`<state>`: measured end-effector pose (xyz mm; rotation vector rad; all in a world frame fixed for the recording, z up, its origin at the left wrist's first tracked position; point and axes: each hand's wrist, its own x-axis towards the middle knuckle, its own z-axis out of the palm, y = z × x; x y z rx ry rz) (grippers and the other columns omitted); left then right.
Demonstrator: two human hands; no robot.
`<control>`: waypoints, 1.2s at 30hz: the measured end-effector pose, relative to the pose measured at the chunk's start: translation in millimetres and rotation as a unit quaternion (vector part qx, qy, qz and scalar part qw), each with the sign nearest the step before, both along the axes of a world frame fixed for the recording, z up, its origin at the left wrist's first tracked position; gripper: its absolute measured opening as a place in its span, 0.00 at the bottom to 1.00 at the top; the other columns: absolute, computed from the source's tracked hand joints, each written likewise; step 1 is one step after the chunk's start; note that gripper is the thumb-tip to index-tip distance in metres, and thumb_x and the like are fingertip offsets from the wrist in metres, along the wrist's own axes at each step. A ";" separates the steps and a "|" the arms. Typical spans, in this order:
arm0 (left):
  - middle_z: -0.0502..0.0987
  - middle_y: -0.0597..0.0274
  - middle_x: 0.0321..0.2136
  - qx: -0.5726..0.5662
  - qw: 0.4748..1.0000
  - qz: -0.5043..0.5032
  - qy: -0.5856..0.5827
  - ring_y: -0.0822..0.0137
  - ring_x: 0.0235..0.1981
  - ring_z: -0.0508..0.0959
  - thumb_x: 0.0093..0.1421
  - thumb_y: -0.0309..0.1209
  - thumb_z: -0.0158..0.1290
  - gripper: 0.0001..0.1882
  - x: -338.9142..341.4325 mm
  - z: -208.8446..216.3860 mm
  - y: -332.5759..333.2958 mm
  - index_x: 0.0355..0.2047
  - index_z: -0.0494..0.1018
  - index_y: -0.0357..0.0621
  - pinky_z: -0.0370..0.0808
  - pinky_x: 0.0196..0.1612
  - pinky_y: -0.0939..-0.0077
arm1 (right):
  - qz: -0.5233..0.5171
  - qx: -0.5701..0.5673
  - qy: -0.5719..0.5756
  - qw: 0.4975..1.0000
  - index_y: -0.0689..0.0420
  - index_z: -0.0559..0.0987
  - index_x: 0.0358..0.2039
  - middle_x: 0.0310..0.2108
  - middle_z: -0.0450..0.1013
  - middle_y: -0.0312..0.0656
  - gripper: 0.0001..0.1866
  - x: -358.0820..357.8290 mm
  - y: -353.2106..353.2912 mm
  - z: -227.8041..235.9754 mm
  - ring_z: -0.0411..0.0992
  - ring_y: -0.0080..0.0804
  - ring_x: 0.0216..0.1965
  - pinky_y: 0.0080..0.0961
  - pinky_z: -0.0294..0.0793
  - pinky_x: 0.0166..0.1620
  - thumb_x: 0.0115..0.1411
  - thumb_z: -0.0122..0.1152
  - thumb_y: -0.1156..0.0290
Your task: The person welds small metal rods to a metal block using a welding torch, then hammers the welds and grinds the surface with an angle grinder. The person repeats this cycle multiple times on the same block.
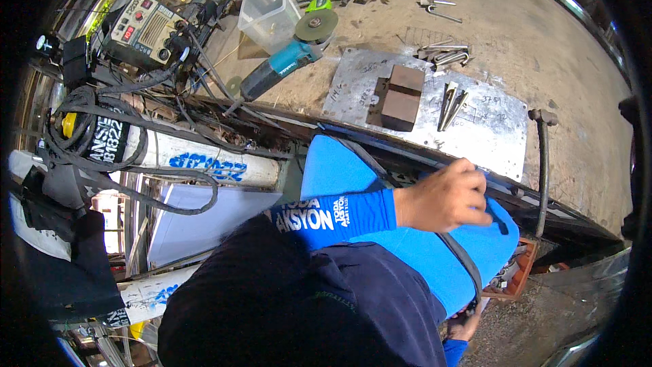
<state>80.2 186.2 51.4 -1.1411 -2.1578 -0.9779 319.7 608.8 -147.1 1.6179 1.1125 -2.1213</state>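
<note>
My left hand (445,198), in a blue printed sleeve, hovers above a blue curved panel (407,265), its fingers curled closed. Whether anything small is in them is hidden. A dark strap (466,262) crosses the panel. At the panel's lower right edge is my right hand (464,326), close to the end of the strap; its fingers are mostly hidden. Beyond my left hand, a metal plate (499,143) with handwritten marks lies on the bench. On it sit a brown block (402,107) and several metal rods (451,107).
An angle grinder (282,71) lies on the bench (564,88) beside a clear plastic tub (268,13). Bent metal pieces (445,53) are further back. At left are a welding machine (142,30), coiled cables (88,109) and a white cylinder (204,153). An orange crate (519,268) stands below the bench.
</note>
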 end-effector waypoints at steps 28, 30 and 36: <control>0.79 0.72 0.45 -0.058 0.991 0.052 0.108 0.64 0.46 0.75 0.54 0.38 0.60 0.08 77.7 -8.7 -82.8 0.34 0.82 0.56 0.73 0.55 0.52 | 0.330 -0.266 0.294 0.857 0.55 0.80 0.49 0.44 0.79 0.36 0.11 -147.0 -275.8 167.2 0.77 0.28 0.45 0.34 0.78 0.50 0.72 0.63 0.63; 0.81 0.73 0.46 -0.086 0.985 0.064 0.135 0.64 0.45 0.76 0.56 0.40 0.62 0.13 68.6 -6.2 -96.3 0.42 0.85 0.59 0.75 0.55 0.50 | 0.269 -0.232 0.289 0.889 0.54 0.80 0.46 0.40 0.79 0.36 0.08 -152.6 -277.0 174.3 0.78 0.29 0.43 0.35 0.80 0.48 0.72 0.64 0.65; 0.80 0.42 0.50 -0.049 0.782 0.621 -0.013 0.40 0.52 0.79 0.59 0.51 0.67 0.36 -9.9 0.9 -287.4 0.58 0.75 0.38 0.74 0.57 0.46 | 0.244 -0.059 0.304 0.919 0.58 0.81 0.51 0.34 0.81 0.37 0.11 -179.0 -247.4 174.2 0.79 0.25 0.32 0.26 0.82 0.39 0.72 0.65 0.68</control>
